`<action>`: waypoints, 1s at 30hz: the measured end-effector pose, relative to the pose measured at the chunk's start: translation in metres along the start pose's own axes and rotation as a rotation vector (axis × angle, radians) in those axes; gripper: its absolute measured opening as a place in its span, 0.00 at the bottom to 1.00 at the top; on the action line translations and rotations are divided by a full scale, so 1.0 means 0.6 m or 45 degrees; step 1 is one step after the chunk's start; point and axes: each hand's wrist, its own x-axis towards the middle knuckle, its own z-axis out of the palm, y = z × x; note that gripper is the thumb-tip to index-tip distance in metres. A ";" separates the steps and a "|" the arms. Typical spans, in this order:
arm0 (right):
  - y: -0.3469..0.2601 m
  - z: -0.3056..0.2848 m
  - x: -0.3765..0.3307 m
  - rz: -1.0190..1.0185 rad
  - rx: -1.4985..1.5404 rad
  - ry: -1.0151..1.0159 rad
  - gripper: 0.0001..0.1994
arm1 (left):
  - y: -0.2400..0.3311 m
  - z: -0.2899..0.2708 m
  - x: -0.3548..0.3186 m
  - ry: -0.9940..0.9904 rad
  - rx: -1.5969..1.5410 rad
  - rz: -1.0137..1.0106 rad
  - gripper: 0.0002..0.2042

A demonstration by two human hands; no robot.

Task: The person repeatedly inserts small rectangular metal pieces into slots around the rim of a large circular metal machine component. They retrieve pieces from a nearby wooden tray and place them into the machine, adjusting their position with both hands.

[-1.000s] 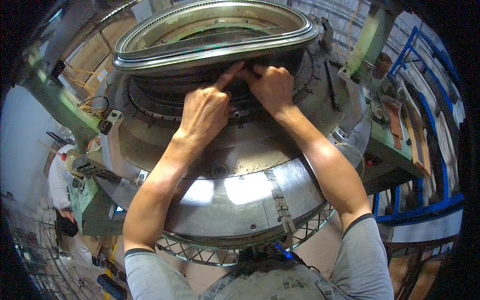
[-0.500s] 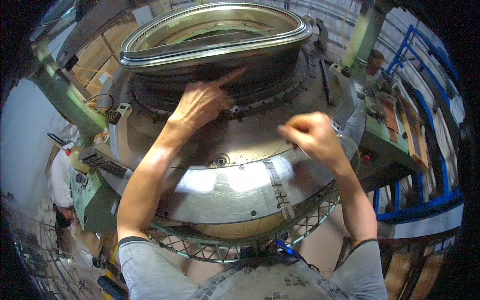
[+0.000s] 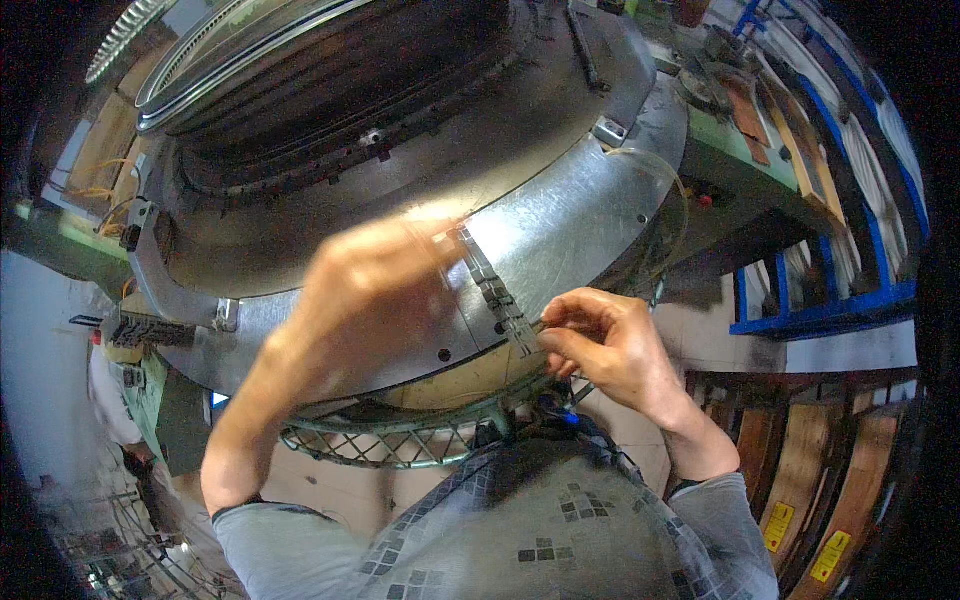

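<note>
A large round machine fills the view, with a polished metal ring (image 3: 560, 220) along its near side. Across the ring runs a slot with a row of small dark metal pieces (image 3: 488, 283). My left hand (image 3: 375, 265), smeared by motion, is over the ring, its fingertips at the far end of that row; whether it holds anything is hidden. At the row's near end, by the ring's outer edge, my right hand (image 3: 610, 345) has thumb and fingers pinched together. What lies between them, if anything, is too small to make out.
Behind the ring rises a dark cylinder with a bright metal rim (image 3: 300, 30). A green mesh rail (image 3: 400, 445) curves below the ring. On the right are a green side table (image 3: 735, 160), a blue rack (image 3: 830, 315) with white rolls and some wooden boards (image 3: 800, 440).
The view has tilted down and shifted right. My left hand has come from pointing at the dark cylinder to the row of pieces; my right hand has lowered to the row's near end.
</note>
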 end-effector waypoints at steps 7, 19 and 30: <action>-0.004 0.023 0.008 -0.003 0.192 0.057 0.08 | 0.052 0.024 -0.012 -0.340 0.002 0.187 0.21; -0.049 -0.015 0.044 -0.208 0.191 0.163 0.06 | 0.027 0.013 0.012 0.445 -1.092 -1.017 0.14; -0.084 0.009 0.274 -0.693 -0.079 -0.092 0.14 | -0.092 -0.006 0.096 0.859 -1.639 -0.976 0.11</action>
